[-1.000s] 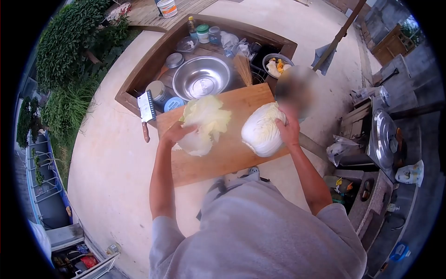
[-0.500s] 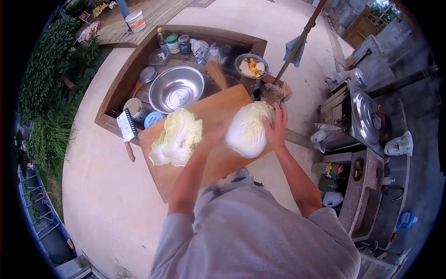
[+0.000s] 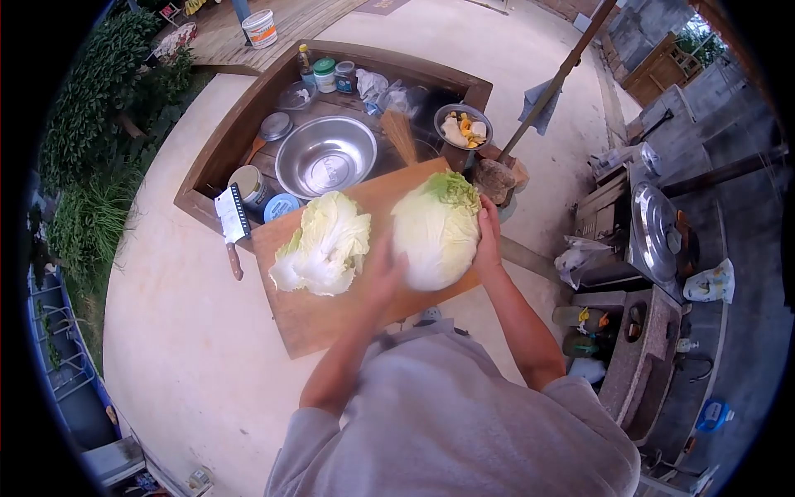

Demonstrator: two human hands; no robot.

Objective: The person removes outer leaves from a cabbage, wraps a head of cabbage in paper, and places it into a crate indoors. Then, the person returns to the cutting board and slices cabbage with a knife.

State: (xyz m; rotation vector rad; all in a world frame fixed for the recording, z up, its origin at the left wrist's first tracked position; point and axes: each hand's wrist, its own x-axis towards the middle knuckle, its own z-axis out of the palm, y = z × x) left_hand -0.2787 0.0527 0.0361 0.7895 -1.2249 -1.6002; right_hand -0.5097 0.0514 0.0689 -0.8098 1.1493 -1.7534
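Note:
A head of napa cabbage [image 3: 436,232] lies on the right part of a wooden cutting board [image 3: 310,327], its frilly green top pointing away from me. My right hand [image 3: 489,236] is curved round the cabbage's right side. Close to its lower left side is my left hand [image 3: 386,269]; motion blurs the fingers, and I cannot tell whether they press on the cabbage. Loose cabbage leaves [image 3: 325,246] rest on the board's left part. Past the board's left corner lies a cleaver [image 3: 231,225] with a wooden handle.
Behind the board, a steel basin [image 3: 290,166] stands in a wood-framed table [image 3: 195,178] with jars [image 3: 324,75] and a straw brush [image 3: 399,137]. A bowl of yellow and pale pieces [image 3: 464,127] sits at its right corner, near a slanting pole [image 3: 551,87]. A stone sink [image 3: 650,364] is at right.
The cabbage has turned, so its green leafy top now shows at the far end. My left hand has shifted nearer to me, and my right hand has slid down the cabbage's side.

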